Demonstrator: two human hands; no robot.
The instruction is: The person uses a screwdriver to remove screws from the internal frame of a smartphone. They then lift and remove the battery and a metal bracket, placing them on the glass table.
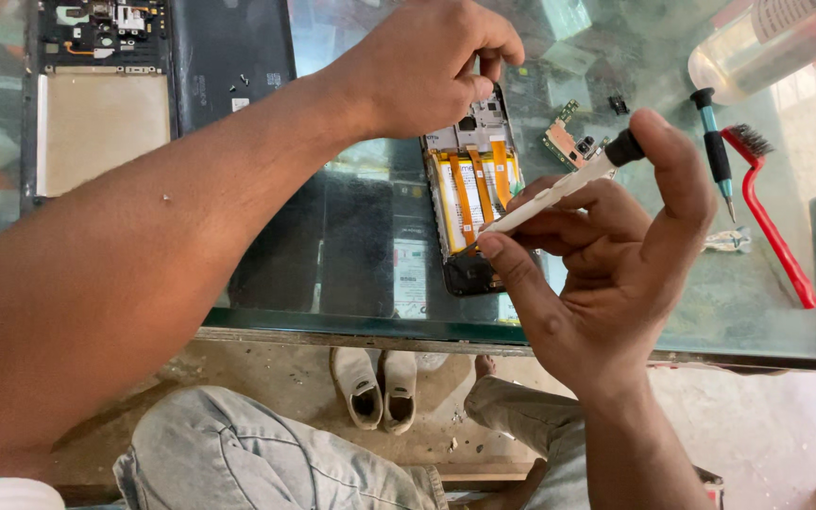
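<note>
I see a glass-topped counter [351, 246] carrying an opened smartphone with orange ribbon cables [472, 194]. My left hand [422, 66] pinches the phone's top edge, fingers closed on it. My right hand [606, 274] grips a white-handled screwdriver with a black cap [559, 189], fingers wrapped shut, tip at the phone's lower edge.

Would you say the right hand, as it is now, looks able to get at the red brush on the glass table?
Probably yes: the red brush lies uncovered just beyond the right hand, though its fingers hold a white screwdriver.
</note>
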